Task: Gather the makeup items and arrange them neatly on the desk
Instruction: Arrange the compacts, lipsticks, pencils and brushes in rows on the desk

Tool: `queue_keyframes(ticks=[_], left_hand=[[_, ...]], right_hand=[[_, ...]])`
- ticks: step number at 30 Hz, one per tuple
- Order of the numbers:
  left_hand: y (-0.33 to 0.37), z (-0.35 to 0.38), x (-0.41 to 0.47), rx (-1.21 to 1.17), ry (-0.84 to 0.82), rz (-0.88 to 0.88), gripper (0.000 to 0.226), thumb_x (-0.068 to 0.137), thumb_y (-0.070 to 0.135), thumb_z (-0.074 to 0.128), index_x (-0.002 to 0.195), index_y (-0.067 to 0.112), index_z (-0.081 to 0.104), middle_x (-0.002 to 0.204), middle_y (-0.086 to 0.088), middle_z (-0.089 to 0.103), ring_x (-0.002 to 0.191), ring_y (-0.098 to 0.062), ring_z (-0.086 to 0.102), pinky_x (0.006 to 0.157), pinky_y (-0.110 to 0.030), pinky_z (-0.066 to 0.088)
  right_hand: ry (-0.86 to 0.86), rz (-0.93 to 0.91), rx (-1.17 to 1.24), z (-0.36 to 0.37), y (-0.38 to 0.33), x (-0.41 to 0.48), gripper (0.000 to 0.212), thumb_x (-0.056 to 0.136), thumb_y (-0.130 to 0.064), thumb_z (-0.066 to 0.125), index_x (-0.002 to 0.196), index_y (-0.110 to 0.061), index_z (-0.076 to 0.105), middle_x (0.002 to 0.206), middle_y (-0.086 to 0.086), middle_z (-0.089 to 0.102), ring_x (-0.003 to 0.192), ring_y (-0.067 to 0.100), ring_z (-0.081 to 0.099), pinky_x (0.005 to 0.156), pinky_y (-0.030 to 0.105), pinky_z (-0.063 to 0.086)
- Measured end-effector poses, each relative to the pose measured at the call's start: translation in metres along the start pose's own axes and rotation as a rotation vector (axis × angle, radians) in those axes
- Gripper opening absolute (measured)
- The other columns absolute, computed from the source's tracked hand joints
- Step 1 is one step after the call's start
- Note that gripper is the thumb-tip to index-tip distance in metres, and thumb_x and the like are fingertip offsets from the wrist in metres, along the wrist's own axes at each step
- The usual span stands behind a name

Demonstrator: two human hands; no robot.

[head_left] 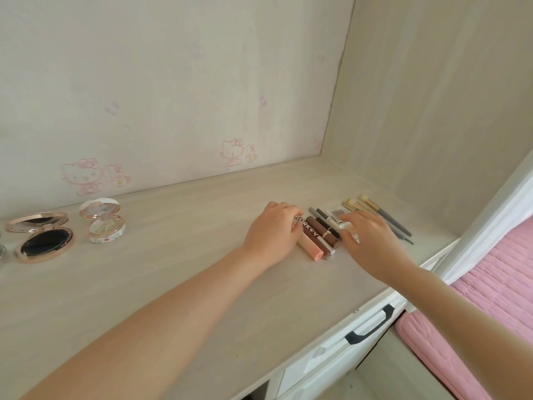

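Your tubes [315,235] and brushes [380,217] sit aligned; 2 open compacts [43,238] remain apart. Both hands' fingers [291,215] lie spread, flat on the row.

Person: two bare forearms, no sleeves in view; left hand [275,229] and right hand [370,241] ungloved, ringless.

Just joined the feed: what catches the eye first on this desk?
Both hands, left and right, press in on a tight row of tubes right of centre, brushes just beyond. Two open compacts, gold and white, sit far left.
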State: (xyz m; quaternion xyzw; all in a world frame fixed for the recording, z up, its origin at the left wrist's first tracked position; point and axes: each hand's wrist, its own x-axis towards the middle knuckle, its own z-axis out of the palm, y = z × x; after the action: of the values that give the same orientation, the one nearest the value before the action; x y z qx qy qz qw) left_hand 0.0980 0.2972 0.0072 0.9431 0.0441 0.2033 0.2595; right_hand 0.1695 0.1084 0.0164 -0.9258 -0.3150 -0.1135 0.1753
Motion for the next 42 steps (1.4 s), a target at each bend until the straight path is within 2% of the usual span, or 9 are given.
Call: queue_keyframes(ticks=[12, 16, 20, 24, 28, 32, 36, 38, 42], left_hand=[[0.017, 0.051, 0.096, -0.037, -0.214, -0.096, 0.039, 0.094, 0.035, 0.053, 0.128, 0.016, 0.057, 0.128, -0.009, 0.059, 0.127, -0.023, 0.045, 0.101, -0.042, 0.043], [0.024, 0.061, 0.111, 0.025, -0.332, -0.130, 0.033, 0.094, 0.042, 0.054, 0.107, 0.013, 0.063, 0.122, -0.014, 0.060, 0.125, -0.029, 0.043, 0.100, -0.043, 0.043], [0.027, 0.066, 0.116, 0.047, -0.364, -0.151, 0.043, 0.092, 0.045, 0.058, 0.112, 0.007, 0.065, 0.118, -0.012, 0.058, 0.123, -0.029, 0.038, 0.098, -0.044, 0.042], [0.025, 0.069, 0.115, 0.004, -0.338, -0.124, 0.038, 0.091, 0.043, 0.059, 0.114, 0.013, 0.065, 0.118, -0.010, 0.059, 0.122, -0.027, 0.039, 0.099, -0.044, 0.042], [0.025, 0.073, 0.113, -0.084, -0.315, -0.135, 0.038, 0.089, 0.039, 0.064, 0.117, 0.013, 0.063, 0.120, -0.010, 0.059, 0.123, -0.025, 0.041, 0.100, -0.042, 0.042], [0.026, 0.070, 0.113, -0.114, -0.262, -0.102, 0.029, 0.086, 0.031, 0.068, 0.113, 0.021, 0.061, 0.117, -0.010, 0.058, 0.114, -0.026, 0.050, 0.095, -0.043, 0.046], [0.030, 0.069, 0.109, -0.152, -0.184, -0.038, 0.020, 0.085, 0.020, 0.069, 0.101, 0.027, 0.059, 0.103, -0.005, 0.065, 0.099, -0.023, 0.057, 0.083, -0.043, 0.052], [0.033, 0.066, 0.108, -0.181, -0.136, -0.019, 0.020, 0.085, 0.016, 0.068, 0.097, 0.028, 0.059, 0.102, -0.004, 0.064, 0.096, -0.022, 0.059, 0.082, -0.043, 0.052], [0.036, 0.054, 0.103, -0.297, -0.060, 0.023, 0.019, 0.085, 0.011, 0.068, 0.100, 0.020, 0.063, 0.105, -0.002, 0.066, 0.104, -0.017, 0.058, 0.088, -0.033, 0.047]], right_hand=[[-0.126, 0.176, -0.118, 0.007, 0.043, 0.036, 0.037, 0.098, -0.029, 0.043, 0.126, -0.009, 0.057, 0.130, 0.008, 0.056, 0.124, 0.030, 0.042, 0.099, 0.034, 0.035], [-0.151, 0.173, -0.156, 0.012, 0.045, 0.040, 0.034, 0.098, -0.027, 0.039, 0.108, -0.006, 0.064, 0.112, 0.010, 0.062, 0.105, 0.028, 0.048, 0.086, 0.028, 0.029], [-0.124, 0.166, -0.157, 0.017, 0.049, 0.054, 0.034, 0.097, -0.027, 0.038, 0.086, -0.009, 0.065, 0.087, 0.006, 0.064, 0.092, 0.026, 0.053, 0.088, 0.033, 0.032], [-0.130, 0.160, -0.192, 0.028, 0.050, 0.064, 0.039, 0.093, -0.025, 0.035, 0.057, -0.015, 0.046, 0.063, -0.002, 0.050, 0.074, 0.022, 0.048, 0.081, 0.032, 0.027], [-0.129, 0.219, -0.131, 0.027, 0.044, 0.068, 0.032, 0.092, -0.020, 0.039, 0.075, -0.010, 0.064, 0.072, 0.002, 0.060, 0.076, 0.022, 0.050, 0.080, 0.030, 0.024], [-0.058, 0.288, -0.002, 0.021, 0.039, 0.067, 0.025, 0.093, -0.016, 0.047, 0.092, -0.009, 0.070, 0.070, 0.001, 0.060, 0.082, 0.022, 0.052, 0.090, 0.033, 0.037], [0.034, 0.356, 0.153, 0.013, 0.036, 0.064, 0.020, 0.094, -0.017, 0.053, 0.101, -0.008, 0.069, 0.105, 0.010, 0.067, 0.098, 0.028, 0.059, 0.099, 0.039, 0.040], [0.047, 0.381, 0.259, 0.009, 0.035, 0.063, 0.016, 0.093, -0.019, 0.057, 0.101, -0.009, 0.068, 0.106, 0.007, 0.066, 0.102, 0.026, 0.058, 0.092, 0.034, 0.043], [0.121, 0.435, 0.456, 0.000, 0.030, 0.057, 0.009, 0.089, -0.019, 0.063, 0.097, -0.015, 0.065, 0.091, -0.001, 0.066, 0.088, 0.014, 0.058, 0.066, 0.022, 0.039]])
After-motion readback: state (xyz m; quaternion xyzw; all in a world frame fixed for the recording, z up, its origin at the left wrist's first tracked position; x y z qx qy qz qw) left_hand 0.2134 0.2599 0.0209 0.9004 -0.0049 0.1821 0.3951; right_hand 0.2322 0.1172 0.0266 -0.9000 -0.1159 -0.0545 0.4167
